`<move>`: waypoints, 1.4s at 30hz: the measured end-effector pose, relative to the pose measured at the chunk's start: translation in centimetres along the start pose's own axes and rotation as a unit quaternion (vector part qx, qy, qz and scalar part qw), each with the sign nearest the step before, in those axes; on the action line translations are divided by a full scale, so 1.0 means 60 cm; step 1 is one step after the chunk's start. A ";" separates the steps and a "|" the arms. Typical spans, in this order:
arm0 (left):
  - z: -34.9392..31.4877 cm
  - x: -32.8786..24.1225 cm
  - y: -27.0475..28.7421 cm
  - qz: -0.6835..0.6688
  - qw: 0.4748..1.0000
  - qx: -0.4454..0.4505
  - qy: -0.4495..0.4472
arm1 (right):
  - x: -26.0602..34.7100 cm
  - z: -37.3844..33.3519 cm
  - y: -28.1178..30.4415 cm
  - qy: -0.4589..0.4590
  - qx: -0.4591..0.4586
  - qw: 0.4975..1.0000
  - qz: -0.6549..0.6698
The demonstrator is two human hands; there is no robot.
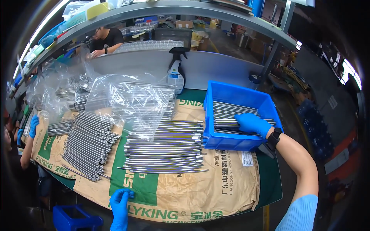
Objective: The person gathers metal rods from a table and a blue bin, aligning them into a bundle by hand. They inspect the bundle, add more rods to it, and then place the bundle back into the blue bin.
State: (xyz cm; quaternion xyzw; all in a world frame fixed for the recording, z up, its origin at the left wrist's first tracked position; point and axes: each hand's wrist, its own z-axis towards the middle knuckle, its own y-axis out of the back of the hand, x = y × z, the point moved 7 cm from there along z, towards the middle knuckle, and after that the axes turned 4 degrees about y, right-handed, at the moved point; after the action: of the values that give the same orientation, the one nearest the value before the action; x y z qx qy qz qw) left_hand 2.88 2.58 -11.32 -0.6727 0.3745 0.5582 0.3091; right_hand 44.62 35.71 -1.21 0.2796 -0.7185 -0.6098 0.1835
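Observation:
My right hand (253, 124), in a blue glove, reaches into the blue plastic bin (241, 143). Its fingers curl down around thin metal rods (231, 109) lying lengthwise there; the fingertips are partly hidden. Near the front edge of the table, my left hand (120, 206), also gloved in blue, is raised with thumb and fingers drawn together. Whether it pinches anything small cannot be seen. Beyond it, a broad layer of metal rods (163, 148) lies side by side on brown paper sacking (200, 188). Another slanted pile of rods (88, 142) rests to its left.
Clear plastic bags (123, 98) cover more rods at the back. A spray bottle (176, 73) stands by the grey divider (216, 65). An overhead shelf (162, 9) spans the table. A co-worker's gloved hand (34, 125) is at the left; another person (106, 40) sits beyond.

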 end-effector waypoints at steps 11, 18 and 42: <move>0.002 -0.007 -0.008 0.045 0.998 -0.023 -0.036 | 0.026 0.004 0.044 0.114 0.023 0.981 0.154; -0.007 -0.006 0.000 0.032 0.998 0.003 -0.048 | 0.058 -0.014 0.011 0.057 0.041 0.979 0.190; 0.164 -0.065 -0.063 0.034 0.970 0.116 -0.213 | 0.332 -0.087 -0.111 -0.052 -0.290 0.858 0.421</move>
State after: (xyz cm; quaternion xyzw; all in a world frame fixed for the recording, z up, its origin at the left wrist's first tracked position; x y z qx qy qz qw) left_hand 0.63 13.40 -9.32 -0.4850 0.3850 0.6514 0.4385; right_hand 33.53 18.54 -8.28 -0.1478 -0.5672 -0.6683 0.4581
